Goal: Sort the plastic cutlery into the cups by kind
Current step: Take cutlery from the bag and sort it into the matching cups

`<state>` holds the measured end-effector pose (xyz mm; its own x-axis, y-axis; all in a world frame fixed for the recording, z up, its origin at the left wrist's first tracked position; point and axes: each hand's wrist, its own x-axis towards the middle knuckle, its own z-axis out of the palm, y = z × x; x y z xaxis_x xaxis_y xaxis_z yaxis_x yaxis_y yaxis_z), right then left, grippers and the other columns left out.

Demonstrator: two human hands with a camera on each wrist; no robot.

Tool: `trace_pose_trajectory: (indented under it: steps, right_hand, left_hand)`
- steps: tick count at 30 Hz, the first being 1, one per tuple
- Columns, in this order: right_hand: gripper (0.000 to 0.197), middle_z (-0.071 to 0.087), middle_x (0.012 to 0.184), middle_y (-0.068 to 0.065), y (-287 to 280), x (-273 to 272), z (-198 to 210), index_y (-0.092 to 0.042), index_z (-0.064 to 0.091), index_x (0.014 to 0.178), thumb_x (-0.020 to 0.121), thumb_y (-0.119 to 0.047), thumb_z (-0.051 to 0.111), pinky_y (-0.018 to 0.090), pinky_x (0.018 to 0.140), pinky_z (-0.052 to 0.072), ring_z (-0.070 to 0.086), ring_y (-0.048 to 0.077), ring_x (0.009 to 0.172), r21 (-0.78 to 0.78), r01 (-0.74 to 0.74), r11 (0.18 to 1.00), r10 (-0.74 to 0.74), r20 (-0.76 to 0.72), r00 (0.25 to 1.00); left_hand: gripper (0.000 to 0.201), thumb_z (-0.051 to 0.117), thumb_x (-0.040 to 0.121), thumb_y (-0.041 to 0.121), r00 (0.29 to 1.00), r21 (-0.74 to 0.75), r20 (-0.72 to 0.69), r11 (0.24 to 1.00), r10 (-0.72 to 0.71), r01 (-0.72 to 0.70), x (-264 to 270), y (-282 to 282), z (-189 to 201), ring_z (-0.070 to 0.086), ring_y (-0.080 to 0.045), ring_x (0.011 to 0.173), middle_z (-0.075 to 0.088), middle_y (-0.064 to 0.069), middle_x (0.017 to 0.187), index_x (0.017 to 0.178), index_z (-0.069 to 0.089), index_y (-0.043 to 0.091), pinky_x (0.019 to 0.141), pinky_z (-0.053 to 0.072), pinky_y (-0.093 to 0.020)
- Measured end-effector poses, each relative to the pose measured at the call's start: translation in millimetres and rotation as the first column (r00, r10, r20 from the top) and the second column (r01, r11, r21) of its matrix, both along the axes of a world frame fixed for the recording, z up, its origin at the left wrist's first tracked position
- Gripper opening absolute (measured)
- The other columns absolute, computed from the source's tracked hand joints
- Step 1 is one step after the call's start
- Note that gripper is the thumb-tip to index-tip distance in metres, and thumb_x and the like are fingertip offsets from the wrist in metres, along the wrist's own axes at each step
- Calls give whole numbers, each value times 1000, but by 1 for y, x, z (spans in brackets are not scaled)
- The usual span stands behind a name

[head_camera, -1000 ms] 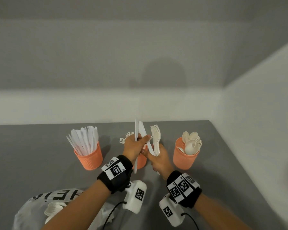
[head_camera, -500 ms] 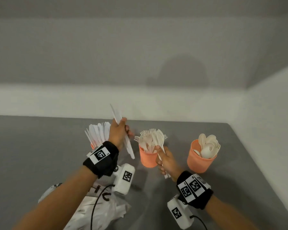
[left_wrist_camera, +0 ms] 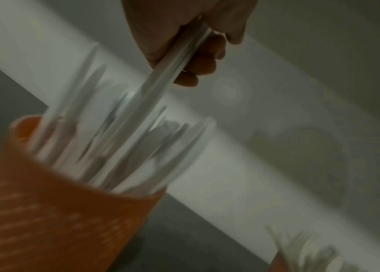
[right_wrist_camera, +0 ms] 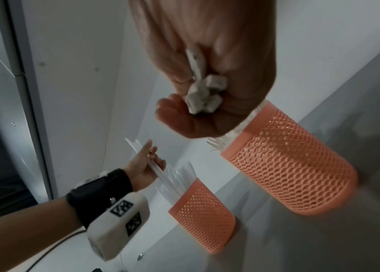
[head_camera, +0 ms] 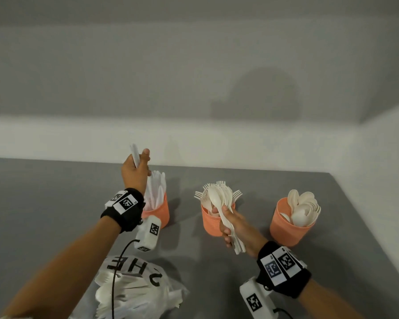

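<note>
Grey tabletop (head_camera: 55,203), three orange mesh cups. Left hand (head_camera: 134,173) pinching white knives (head_camera: 135,157) just above knife cup (head_camera: 158,212); right hand (head_camera: 234,226) clenched around spoon-and-fork bundle (head_camera: 224,208) against fork cup (head_camera: 211,223); spoon cup (head_camera: 286,229) beyond, rightward.

We see open tabletop (head_camera: 44,203) between the three cups; the knife cup (head_camera: 158,210) is packed with upright blades, and a bag (head_camera: 138,288) blocks the near edge.

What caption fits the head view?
Left hand lowers knives into the knife cup; right hand holds mixed cutlery.
</note>
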<state>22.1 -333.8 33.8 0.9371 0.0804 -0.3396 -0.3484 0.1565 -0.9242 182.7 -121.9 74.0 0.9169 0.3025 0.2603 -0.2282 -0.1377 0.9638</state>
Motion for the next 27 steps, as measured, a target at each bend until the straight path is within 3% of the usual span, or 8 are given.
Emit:
trace_pose_trajectory:
  steps: [4,8,12,14,18,21,24,27]
  right_hand:
    - [43,36,48,-6,-2,0,-1,-13,49,120,98,-45,30,16,36,29,29,4,36,-20,-4,1000,4,-18,1000]
    - [45,36,46,-7,-3,0,2,-8,48,121,98,-43,31,14,34,25,26,2,34,22,-11,1000,12,-24,1000]
    - [38,37,48,-6,-2,-2,6,-14,54,112,99,-42,31,14,34,25,26,2,34,23,-30,999,30,3,1000]
    - [38,41,49,-6,-3,-4,7,-13,55,111,99,-41,31,14,33,25,27,2,34,13,-26,1000,26,14,1000]
    - [38,44,50,-5,-4,-6,10,-16,57,104,99,-41,30,14,32,25,28,2,33,-11,-13,1000,14,35,999]
    - [40,44,49,-6,-3,-6,13,-16,57,105,100,-41,27,14,32,24,27,2,33,17,-15,1000,14,36,999]
    - [43,39,46,-6,0,-7,14,-10,53,109,100,-42,25,14,33,27,27,2,32,102,-14,995,11,29,1000]
    - [46,33,42,-7,2,-9,19,-11,53,92,99,-46,25,16,34,29,27,3,31,136,-5,991,2,22,1000]
  left_hand:
    - [11,59,89,20,999,139,-4,989,-42,42,-2,3,-25,52,-1,44,52,-5,57,83,52,14,60,43,-14]
    - [13,54,92,21,998,279,-61,960,-4,21,1,3,-36,57,-22,67,60,-10,70,89,56,9,69,46,-28]
    - [26,45,96,19,996,428,-85,904,15,23,3,-1,-34,58,-28,75,66,-19,83,91,60,-1,70,39,-28]
    - [28,40,97,17,999,427,-33,904,20,-4,0,-3,-28,61,-32,82,67,-19,87,93,61,-1,72,38,-26]
    - [26,40,97,14,986,443,162,896,-40,-36,-19,-20,-7,56,-22,93,66,-10,90,94,64,6,76,34,-21]
    - [19,44,95,15,960,361,139,915,-242,179,-41,-45,7,57,-2,71,61,1,74,88,62,12,66,42,-19]
    - [14,53,92,25,872,291,-98,824,-479,486,-64,-68,11,55,-10,64,59,2,71,87,59,13,65,46,-28]
    - [25,59,89,31,688,98,-376,712,-620,695,-82,-83,10,60,-12,70,63,-1,82,105,56,13,75,53,-34]
